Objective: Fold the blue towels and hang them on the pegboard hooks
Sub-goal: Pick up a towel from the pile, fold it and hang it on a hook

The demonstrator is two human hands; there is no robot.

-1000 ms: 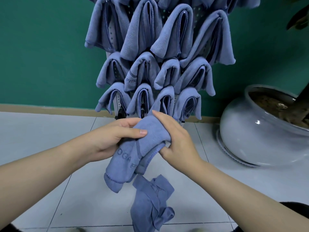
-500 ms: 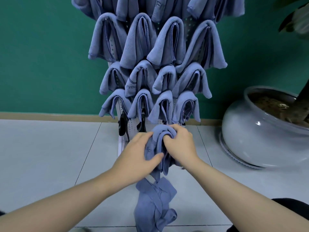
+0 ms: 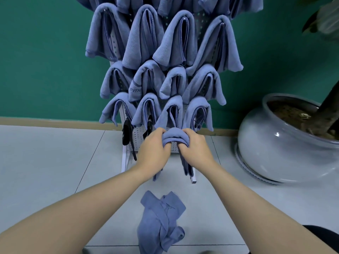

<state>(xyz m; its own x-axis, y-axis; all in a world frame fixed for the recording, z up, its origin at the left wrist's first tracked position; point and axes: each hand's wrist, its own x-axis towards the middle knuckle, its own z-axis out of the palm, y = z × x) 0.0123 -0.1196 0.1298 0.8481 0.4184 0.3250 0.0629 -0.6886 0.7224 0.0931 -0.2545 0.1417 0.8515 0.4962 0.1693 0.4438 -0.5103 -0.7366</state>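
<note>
Gripping the folded towel [image 3: 175,137] from either side, the left hand [image 3: 153,150] and right hand [image 3: 194,150] curl their fingers under its draped fold, low against the pegboard [image 3: 136,138]. The hook is hidden, seemingly straight ahead beneath the fold; both hands are equally near, tails hanging downward. Half a second ago the towel sat lower. Another crumpled towel [image 3: 161,222] lies on the floor [image 3: 45,162].

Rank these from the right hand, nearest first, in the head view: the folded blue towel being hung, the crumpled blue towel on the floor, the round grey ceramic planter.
1. Folded blue towel, gripped by the right hand.
2. Crumpled blue towel, on the floor below.
3. Round grey ceramic planter, far right.
</note>
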